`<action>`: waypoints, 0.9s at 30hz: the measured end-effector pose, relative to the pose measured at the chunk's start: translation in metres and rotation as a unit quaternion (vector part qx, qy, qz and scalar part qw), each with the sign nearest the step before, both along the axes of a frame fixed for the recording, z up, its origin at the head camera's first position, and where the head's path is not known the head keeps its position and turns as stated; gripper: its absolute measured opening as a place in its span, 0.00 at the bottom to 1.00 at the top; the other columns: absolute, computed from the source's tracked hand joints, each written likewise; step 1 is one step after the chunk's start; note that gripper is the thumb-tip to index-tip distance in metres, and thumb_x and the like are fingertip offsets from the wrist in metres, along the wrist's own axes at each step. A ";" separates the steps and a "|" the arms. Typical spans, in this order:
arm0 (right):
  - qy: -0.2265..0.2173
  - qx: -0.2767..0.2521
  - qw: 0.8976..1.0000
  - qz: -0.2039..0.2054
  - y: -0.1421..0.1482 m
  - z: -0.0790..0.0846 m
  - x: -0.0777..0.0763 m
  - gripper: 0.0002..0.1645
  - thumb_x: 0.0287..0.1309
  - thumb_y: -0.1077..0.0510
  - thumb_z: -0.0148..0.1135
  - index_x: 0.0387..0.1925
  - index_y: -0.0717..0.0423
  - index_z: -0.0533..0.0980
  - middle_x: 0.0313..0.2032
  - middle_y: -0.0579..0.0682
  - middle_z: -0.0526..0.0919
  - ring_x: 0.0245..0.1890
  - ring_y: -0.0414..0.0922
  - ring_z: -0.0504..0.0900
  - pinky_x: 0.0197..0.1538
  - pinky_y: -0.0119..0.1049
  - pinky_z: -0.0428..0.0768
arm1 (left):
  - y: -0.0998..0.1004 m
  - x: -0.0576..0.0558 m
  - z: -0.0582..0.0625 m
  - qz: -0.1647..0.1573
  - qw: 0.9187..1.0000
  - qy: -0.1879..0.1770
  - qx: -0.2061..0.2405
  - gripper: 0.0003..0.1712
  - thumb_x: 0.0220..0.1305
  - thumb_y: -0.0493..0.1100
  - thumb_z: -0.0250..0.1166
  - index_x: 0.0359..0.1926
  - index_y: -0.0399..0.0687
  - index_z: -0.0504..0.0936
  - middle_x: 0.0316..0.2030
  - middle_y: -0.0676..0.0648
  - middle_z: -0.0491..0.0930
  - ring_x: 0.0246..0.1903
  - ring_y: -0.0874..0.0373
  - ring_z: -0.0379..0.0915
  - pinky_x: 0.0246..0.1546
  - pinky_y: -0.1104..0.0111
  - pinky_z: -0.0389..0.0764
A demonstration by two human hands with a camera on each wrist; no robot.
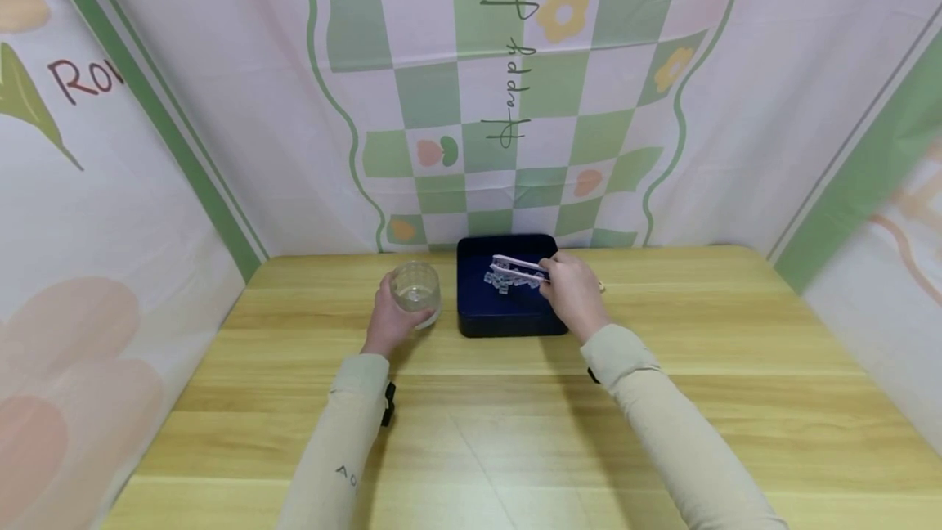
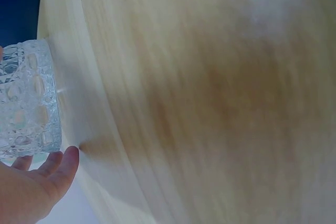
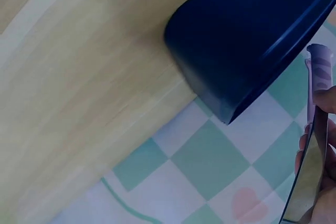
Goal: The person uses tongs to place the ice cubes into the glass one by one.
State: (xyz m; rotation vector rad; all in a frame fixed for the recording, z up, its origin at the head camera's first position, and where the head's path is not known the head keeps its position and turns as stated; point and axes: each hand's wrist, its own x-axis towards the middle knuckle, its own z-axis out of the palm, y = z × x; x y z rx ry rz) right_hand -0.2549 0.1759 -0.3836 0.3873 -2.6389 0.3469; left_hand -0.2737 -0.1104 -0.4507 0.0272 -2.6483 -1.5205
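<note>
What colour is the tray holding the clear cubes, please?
The tray is dark navy blue, seen best in the head view.

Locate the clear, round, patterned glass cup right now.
In the head view, the clear glass cup is left of centre, in the person's left hand, just left of the dark-blue square open box on the yellowish wooden tabletop.

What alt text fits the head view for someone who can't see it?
A person's right hand holds tongs over clear cubes in a dark blue tray on a wooden table. The left hand grips a clear glass beside the tray.
</note>
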 end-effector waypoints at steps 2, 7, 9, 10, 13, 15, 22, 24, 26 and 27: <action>0.007 -0.001 1.000 0.007 -0.003 0.001 0.000 0.17 0.47 0.65 0.69 0.42 0.67 0.81 0.36 0.60 0.83 0.37 0.55 0.82 0.42 0.46 0.82 | 0.000 -0.001 -0.001 -0.001 1.000 0.003 0.002 0.57 0.46 0.42 0.76 0.71 0.43 0.51 0.66 0.35 0.60 0.66 0.39 0.59 0.66 0.44 0.65; 0.022 0.006 0.999 0.031 -0.016 0.007 0.003 0.17 0.47 0.64 0.70 0.42 0.66 0.81 0.38 0.60 0.83 0.39 0.54 0.82 0.43 0.45 0.83 | 0.001 -0.002 -0.001 0.002 1.000 0.004 0.005 0.57 0.45 0.41 0.76 0.71 0.43 0.52 0.66 0.35 0.61 0.66 0.39 0.60 0.66 0.44 0.65; 0.026 0.009 0.999 0.041 -0.022 0.009 0.005 0.17 0.48 0.63 0.70 0.42 0.65 0.81 0.39 0.59 0.84 0.39 0.54 0.82 0.43 0.44 0.84 | 0.001 -0.001 -0.001 0.005 1.000 0.003 0.004 0.57 0.44 0.42 0.76 0.71 0.43 0.52 0.66 0.35 0.61 0.66 0.39 0.60 0.66 0.44 0.65; 0.028 0.010 0.998 0.047 -0.025 0.010 0.006 0.17 0.48 0.63 0.70 0.42 0.65 0.81 0.39 0.59 0.84 0.39 0.54 0.82 0.43 0.44 0.84 | 0.001 -0.001 -0.001 0.005 1.000 0.003 0.004 0.57 0.44 0.41 0.76 0.71 0.43 0.52 0.66 0.35 0.61 0.66 0.39 0.60 0.66 0.44 0.65; 0.037 0.009 0.997 0.060 -0.034 0.011 0.008 0.16 0.48 0.63 0.70 0.42 0.64 0.82 0.39 0.58 0.84 0.39 0.53 0.82 0.42 0.42 0.84 | 0.001 -0.001 -0.001 0.007 1.000 0.006 0.003 0.57 0.43 0.41 0.76 0.71 0.43 0.53 0.66 0.35 0.62 0.66 0.40 0.60 0.66 0.44 0.65; 0.042 0.007 0.997 0.067 -0.041 0.012 0.010 0.16 0.48 0.63 0.70 0.42 0.63 0.82 0.38 0.58 0.84 0.38 0.52 0.82 0.41 0.41 0.84 | 0.001 -0.002 -0.002 0.006 1.000 0.008 0.003 0.56 0.43 0.41 0.76 0.71 0.43 0.53 0.65 0.35 0.62 0.66 0.40 0.61 0.66 0.44 0.65; 0.053 0.004 0.994 0.090 -0.061 0.014 0.011 0.13 0.48 0.64 0.69 0.39 0.63 0.83 0.36 0.56 0.84 0.35 0.50 0.82 0.40 0.39 0.84 | 0.001 -0.001 -0.001 0.005 1.000 0.015 0.007 0.56 0.43 0.41 0.76 0.70 0.42 0.54 0.65 0.35 0.63 0.65 0.40 0.61 0.66 0.45 0.65; 0.055 0.007 0.994 0.093 -0.065 0.014 0.011 0.13 0.48 0.64 0.69 0.39 0.63 0.83 0.36 0.56 0.84 0.35 0.50 0.82 0.39 0.39 0.84 | 0.001 -0.002 -0.001 0.004 1.000 0.017 0.009 0.56 0.43 0.40 0.76 0.70 0.42 0.54 0.65 0.35 0.63 0.65 0.40 0.61 0.67 0.46 0.64; 0.055 0.012 0.994 0.095 -0.070 0.013 0.011 0.14 0.48 0.64 0.69 0.40 0.63 0.83 0.36 0.56 0.84 0.34 0.50 0.82 0.39 0.39 0.84 | 0.000 -0.002 -0.002 0.002 1.000 0.018 0.009 0.56 0.43 0.40 0.76 0.70 0.41 0.54 0.65 0.35 0.63 0.65 0.40 0.61 0.67 0.46 0.64; 0.054 0.015 0.994 0.095 -0.072 0.013 0.011 0.14 0.48 0.63 0.70 0.40 0.63 0.83 0.36 0.55 0.84 0.34 0.50 0.82 0.39 0.39 0.84 | 0.000 -0.002 -0.003 0.002 1.000 0.019 0.009 0.56 0.43 0.41 0.77 0.70 0.41 0.54 0.65 0.35 0.63 0.65 0.40 0.61 0.67 0.46 0.64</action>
